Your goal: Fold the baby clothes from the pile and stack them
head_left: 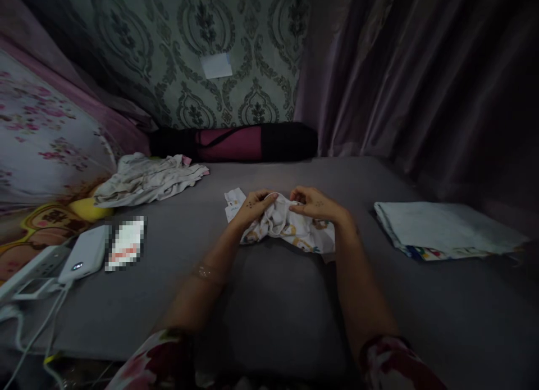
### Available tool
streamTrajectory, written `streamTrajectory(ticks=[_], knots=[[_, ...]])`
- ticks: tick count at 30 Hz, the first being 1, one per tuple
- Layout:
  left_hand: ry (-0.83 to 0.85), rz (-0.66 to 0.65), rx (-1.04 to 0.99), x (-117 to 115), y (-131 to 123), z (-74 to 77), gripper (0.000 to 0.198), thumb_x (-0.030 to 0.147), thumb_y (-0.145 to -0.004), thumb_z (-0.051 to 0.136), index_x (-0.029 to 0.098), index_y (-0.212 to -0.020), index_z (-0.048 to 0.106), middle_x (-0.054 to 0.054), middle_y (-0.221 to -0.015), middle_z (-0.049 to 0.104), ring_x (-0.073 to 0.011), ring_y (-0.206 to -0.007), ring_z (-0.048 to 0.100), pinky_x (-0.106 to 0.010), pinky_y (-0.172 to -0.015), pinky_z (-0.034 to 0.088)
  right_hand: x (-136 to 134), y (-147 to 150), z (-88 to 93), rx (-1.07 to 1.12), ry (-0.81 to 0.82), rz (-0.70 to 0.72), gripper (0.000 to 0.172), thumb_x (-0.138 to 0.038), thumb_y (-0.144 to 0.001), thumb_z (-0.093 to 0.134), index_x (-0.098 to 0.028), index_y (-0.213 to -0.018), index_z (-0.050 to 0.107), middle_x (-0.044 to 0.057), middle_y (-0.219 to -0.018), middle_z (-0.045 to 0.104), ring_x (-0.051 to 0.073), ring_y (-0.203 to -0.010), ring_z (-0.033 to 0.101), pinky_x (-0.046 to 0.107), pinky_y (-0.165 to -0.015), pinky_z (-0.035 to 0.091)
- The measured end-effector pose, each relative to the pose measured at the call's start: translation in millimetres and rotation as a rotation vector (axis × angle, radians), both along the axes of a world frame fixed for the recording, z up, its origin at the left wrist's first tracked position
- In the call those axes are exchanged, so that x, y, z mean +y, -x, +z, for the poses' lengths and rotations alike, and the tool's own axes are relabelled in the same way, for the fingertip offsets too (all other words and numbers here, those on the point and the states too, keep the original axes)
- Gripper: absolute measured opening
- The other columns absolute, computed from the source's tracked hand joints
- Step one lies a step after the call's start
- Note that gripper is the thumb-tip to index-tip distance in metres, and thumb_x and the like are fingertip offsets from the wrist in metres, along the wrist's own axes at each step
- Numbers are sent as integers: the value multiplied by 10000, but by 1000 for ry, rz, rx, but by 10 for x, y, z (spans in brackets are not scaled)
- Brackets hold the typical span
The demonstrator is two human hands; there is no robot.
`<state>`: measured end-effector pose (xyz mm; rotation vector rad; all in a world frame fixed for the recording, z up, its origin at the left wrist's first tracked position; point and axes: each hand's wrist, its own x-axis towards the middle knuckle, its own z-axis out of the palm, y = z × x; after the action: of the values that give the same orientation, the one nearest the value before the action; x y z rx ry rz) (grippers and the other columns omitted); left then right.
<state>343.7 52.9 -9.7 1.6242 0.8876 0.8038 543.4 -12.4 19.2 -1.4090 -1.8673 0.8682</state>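
Observation:
A small white garment (pixel 297 230) with a yellow and orange print lies bunched on the grey bed in front of me. My left hand (pixel 256 207) is closed on its upper left edge, the thumb lying along a hem. On the other side, my right hand (pixel 315 202) has its thumb and fingers bent around the top edge, pinching the cloth. The fabric sags in folds between both hands, and its lower part rests on the sheet. A white flap with small marks (pixel 233 203) sticks out beyond my left hand; whether it belongs to the garment I cannot tell.
Crumpled pale cloth (pixel 147 179) lies at back left. Nearer are a power bank (pixel 86 252), a power strip (pixel 37 269) with cables, and a blurred-out flat object (pixel 126 244). Folded cloth (pixel 442 227) lies right. A black and pink bag (pixel 231 143) lines the wall.

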Motion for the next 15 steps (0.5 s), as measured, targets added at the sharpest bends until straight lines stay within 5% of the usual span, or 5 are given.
streamTrajectory(ticks=[3,8,13,15], knots=[[-100,91,-12,28,71,-27,385,506,-763,633,172,-952,659,16,-662,580,-105,-553,500,-218,-502,378,-68,-53,79,-25,-15,-83,139,-265,-728,582,-190,-845,572,-39,-671,502,100,-589,443,208,-512,345],[-381,339,83,-226,244,-19,300,475,-812,579,187,-740,614,16,-623,570,-115,-591,515,-225,-556,391,-60,-145,64,-36,-33,-260,127,-251,-682,580,-197,-796,575,-37,-650,505,98,-561,428,200,-478,317],[-331,-88,401,-609,394,-214,347,462,-858,536,188,-664,622,4,-573,565,-124,-536,495,-239,-513,341,53,-187,-71,5,-108,-343,160,-272,-661,576,-193,-800,580,-34,-697,546,93,-576,430,200,-503,321],[-347,-135,516,-641,438,-310,296,426,-846,567,190,-677,626,-7,-610,589,-137,-568,518,-249,-533,341,70,-200,-90,23,-126,-374,177,-270,-657,582,-190,-816,585,-28,-718,562,98,-596,444,203,-526,340]])
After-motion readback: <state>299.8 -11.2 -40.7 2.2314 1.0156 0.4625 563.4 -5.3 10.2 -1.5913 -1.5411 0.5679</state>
